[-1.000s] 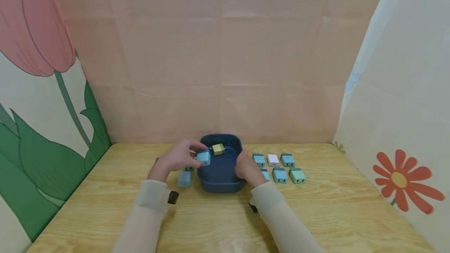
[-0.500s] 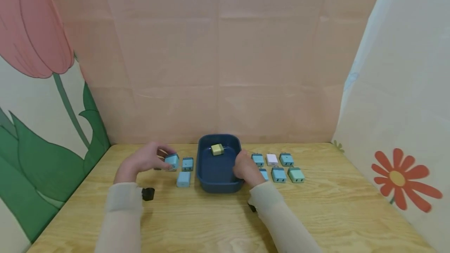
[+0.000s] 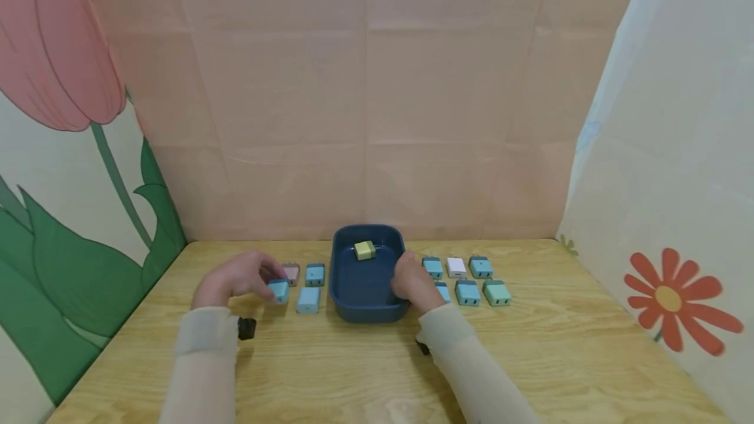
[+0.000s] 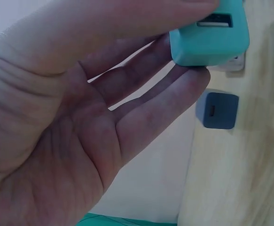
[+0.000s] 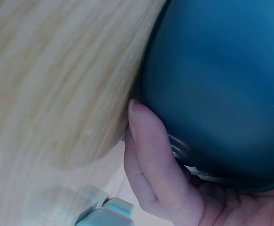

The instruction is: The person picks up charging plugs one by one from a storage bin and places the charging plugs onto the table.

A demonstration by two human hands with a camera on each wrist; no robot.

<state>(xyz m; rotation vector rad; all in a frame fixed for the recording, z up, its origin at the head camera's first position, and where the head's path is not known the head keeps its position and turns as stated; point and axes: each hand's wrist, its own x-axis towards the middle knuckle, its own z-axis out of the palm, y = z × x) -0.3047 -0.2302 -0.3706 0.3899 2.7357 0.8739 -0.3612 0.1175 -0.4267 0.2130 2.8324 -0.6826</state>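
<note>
My left hand (image 3: 241,278) pinches a light blue USB wall charger (image 3: 279,291) low over the left part of the table. In the left wrist view the thumb lies on one side of this charger (image 4: 209,42) and fingers on the other, its USB port showing. Just past it sit a pinkish charger (image 3: 291,273), a blue charger (image 3: 315,274) and a pale blue charger (image 3: 308,300). A dark blue basin (image 3: 370,314) stands mid-table with a yellow charger (image 3: 364,250) inside. My right hand (image 3: 412,281) grips its right wall; fingers (image 5: 151,155) curl against the outside.
Right of the basin lie several chargers in two rows, among them a white charger (image 3: 456,267) and a green charger (image 3: 497,293). A dark charger (image 4: 221,110) shows beyond the left hand. A pink sheet (image 3: 365,116) hangs behind the wooden table (image 3: 353,371).
My left hand has carried the light blue charger leftward from the basin's left rim, then down toward the near side, uncovering the pinkish charger. The right hand has stayed on the basin.
</note>
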